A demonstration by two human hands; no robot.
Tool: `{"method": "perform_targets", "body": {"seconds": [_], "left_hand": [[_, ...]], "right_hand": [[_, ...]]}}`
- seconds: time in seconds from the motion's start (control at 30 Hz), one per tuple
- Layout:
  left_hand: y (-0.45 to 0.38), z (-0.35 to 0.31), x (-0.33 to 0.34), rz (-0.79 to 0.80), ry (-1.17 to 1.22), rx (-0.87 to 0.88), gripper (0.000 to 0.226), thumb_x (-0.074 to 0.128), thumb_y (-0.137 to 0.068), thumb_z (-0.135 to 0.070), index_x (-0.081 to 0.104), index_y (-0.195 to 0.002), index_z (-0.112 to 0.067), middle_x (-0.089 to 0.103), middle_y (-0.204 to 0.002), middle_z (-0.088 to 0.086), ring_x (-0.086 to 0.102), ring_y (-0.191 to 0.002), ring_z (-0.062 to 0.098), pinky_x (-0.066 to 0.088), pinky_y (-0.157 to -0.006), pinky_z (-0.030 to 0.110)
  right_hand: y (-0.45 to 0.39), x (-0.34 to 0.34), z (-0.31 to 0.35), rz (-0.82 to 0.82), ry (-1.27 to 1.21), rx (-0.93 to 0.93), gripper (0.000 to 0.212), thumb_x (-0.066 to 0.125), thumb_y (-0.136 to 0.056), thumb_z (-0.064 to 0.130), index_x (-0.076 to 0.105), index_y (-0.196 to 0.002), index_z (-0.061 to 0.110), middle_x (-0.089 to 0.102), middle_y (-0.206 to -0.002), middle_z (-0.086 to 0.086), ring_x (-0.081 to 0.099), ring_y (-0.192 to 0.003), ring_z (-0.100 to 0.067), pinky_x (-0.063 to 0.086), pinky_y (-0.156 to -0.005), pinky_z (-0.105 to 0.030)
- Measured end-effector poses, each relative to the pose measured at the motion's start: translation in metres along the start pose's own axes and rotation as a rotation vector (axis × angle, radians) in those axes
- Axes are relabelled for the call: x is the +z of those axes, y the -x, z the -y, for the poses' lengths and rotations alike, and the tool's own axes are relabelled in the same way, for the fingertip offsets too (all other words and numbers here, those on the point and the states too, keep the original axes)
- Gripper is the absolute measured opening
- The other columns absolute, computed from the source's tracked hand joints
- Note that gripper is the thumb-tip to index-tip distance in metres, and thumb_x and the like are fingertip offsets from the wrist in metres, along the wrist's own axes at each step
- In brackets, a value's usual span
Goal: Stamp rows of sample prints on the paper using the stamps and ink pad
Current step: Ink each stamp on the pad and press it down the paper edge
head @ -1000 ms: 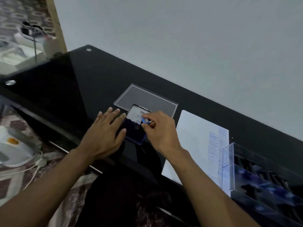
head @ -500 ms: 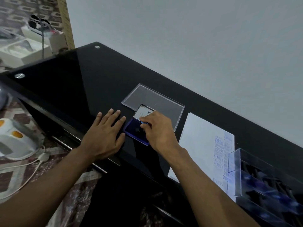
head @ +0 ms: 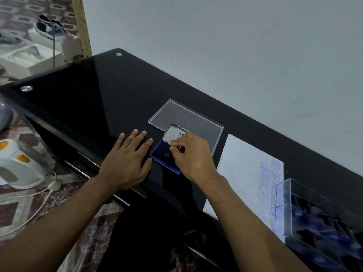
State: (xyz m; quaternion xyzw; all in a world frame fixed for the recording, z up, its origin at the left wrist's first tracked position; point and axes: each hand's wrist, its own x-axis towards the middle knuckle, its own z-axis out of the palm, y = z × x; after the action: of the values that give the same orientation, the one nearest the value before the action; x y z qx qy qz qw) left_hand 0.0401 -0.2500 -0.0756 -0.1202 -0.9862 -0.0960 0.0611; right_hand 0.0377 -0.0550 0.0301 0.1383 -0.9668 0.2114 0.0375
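Desk: black glass top [head: 82,91] against a pale wall, with everything I need spread from its middle out toward 3 o'clock.
Ink pad: open blue tray [head: 160,157] at the centre, its white-labelled lid [head: 172,134] tilted up at 12 o'clock of the tray.
Left hand: my left hand [head: 127,160] lies flat on the glass, fingers straight and spread, fingertips just touching the tray's 9 o'clock edge.
Right hand: my right hand [head: 193,156] is over the tray, fingers curled and pinched on a small stamp; the stamp itself is almost wholly hidden under them.
Paper: white sheet [head: 241,165] at 3 o'clock of the pad, blue prints already down its far edge.
Stamp rack: clear holder [head: 294,203] at 4 o'clock, overlapping the sheet's corner.
Clear cover: flat transparent lid [head: 186,116] behind the pad at 12 o'clock.
Risk, smearing: carrying a wet stamp over the prints could smudge them, I think.
Risk, pad shifting: glass is slick; pressing off-centre might slide the tray if my left hand slackens.
Risk, crooked row: my grip hides the face, so the print may land skewed.
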Motion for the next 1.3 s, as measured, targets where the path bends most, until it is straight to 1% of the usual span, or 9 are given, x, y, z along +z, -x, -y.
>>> {"method": "perform_targets", "body": {"seconds": [0.13,0.23,0.3,0.37,0.47,0.53,0.73,1.0,1.3], "left_hand": [[0.0003,-0.0005,0.0002,-0.007,0.005,0.0,0.069,0.018,-0.097,-0.057,0.035,-0.154,-0.022,0.027,-0.164,0.007,0.014,-0.154,0.024,0.015,-0.123,0.053],[-0.0001,-0.0006,-0.0003,-0.004,0.004,0.0,0.071,0.017,-0.097,-0.058,0.034,-0.155,-0.022,0.027,-0.164,0.007,0.013,-0.154,0.024,0.015,-0.123,0.054],[-0.0005,-0.0007,-0.0009,-0.001,0.003,0.002,0.072,0.016,-0.096,-0.059,0.034,-0.155,-0.022,0.027,-0.164,0.008,0.014,-0.154,0.025,0.015,-0.123,0.054],[-0.0006,-0.0008,-0.001,0.001,0.001,0.002,0.072,0.015,-0.096,-0.059,0.034,-0.155,-0.022,0.027,-0.164,0.008,0.014,-0.154,0.025,0.015,-0.123,0.054],[-0.0001,-0.0004,0.0001,0.0,-0.005,0.002,0.07,0.017,-0.097,-0.058,0.034,-0.155,-0.022,0.027,-0.163,0.007,0.014,-0.154,0.025,0.016,-0.123,0.054],[-0.0001,-0.0001,0.0002,-0.004,-0.008,0.001,0.07,0.017,-0.097,-0.058,0.034,-0.154,-0.022,0.028,-0.163,0.008,0.015,-0.154,0.025,0.016,-0.123,0.054],[-0.0002,-0.0009,-0.0012,0.001,0.002,0.003,0.072,0.015,-0.096,-0.059,0.033,-0.155,-0.023,0.025,-0.164,0.007,0.012,-0.154,0.024,0.013,-0.124,0.053],[0.0002,0.0,0.0004,-0.001,-0.012,0.002,0.069,0.018,-0.097,-0.058,0.035,-0.154,-0.022,0.028,-0.163,0.007,0.015,-0.154,0.025,0.015,-0.123,0.053],[-0.0004,-0.0003,-0.0007,0.02,-0.008,-0.004,0.071,0.016,-0.097,-0.059,0.032,-0.156,-0.023,0.024,-0.165,0.007,0.011,-0.155,0.024,0.013,-0.124,0.053]], "right_hand": [[-0.0011,0.0044,0.0,0.002,0.027,0.013,0.021,0.056,-0.098,0.026,0.074,-0.109,0.023,0.064,-0.108,0.005,0.055,-0.093,-0.005,0.042,-0.086,-0.014],[-0.0011,0.0081,-0.0007,-0.001,0.02,0.035,0.021,0.059,-0.095,0.028,0.073,-0.11,0.026,0.063,-0.109,0.008,0.05,-0.087,-0.002,0.033,-0.069,-0.005],[-0.0015,0.0102,-0.001,-0.002,0.019,0.047,0.02,0.06,-0.094,0.028,0.073,-0.109,0.027,0.063,-0.108,0.009,0.052,-0.087,-0.002,0.03,-0.064,-0.003],[-0.0023,0.0095,0.0001,-0.008,0.021,0.048,0.02,0.059,-0.095,0.028,0.073,-0.109,0.027,0.064,-0.108,0.007,0.053,-0.089,-0.003,0.033,-0.072,-0.005],[-0.002,0.0043,0.0008,0.009,0.04,0.024,0.022,0.055,-0.099,0.026,0.072,-0.113,0.024,0.065,-0.111,0.003,0.058,-0.1,-0.008,0.041,-0.087,-0.015],[-0.0015,0.0017,0.0011,0.021,0.029,0.022,0.023,0.055,-0.099,0.024,0.073,-0.113,0.021,0.066,-0.111,0.001,0.059,-0.101,-0.01,0.045,-0.093,-0.021],[-0.0006,0.0034,0.0006,-0.016,-0.014,0.026,0.019,0.06,-0.096,0.023,0.075,-0.107,0.022,0.066,-0.107,0.005,0.054,-0.089,-0.002,0.044,-0.084,-0.013],[-0.0007,0.0059,-0.004,0.0,0.01,0.03,0.023,0.056,-0.098,0.026,0.072,-0.115,0.024,0.064,-0.113,0.002,0.058,-0.102,-0.009,0.035,-0.086,-0.013],[-0.0027,0.0036,-0.0061,0.017,0.001,0.015,0.024,0.056,-0.099,0.026,0.071,-0.117,0.023,0.064,-0.114,0.003,0.057,-0.104,-0.008,0.038,-0.088,-0.016]]}}
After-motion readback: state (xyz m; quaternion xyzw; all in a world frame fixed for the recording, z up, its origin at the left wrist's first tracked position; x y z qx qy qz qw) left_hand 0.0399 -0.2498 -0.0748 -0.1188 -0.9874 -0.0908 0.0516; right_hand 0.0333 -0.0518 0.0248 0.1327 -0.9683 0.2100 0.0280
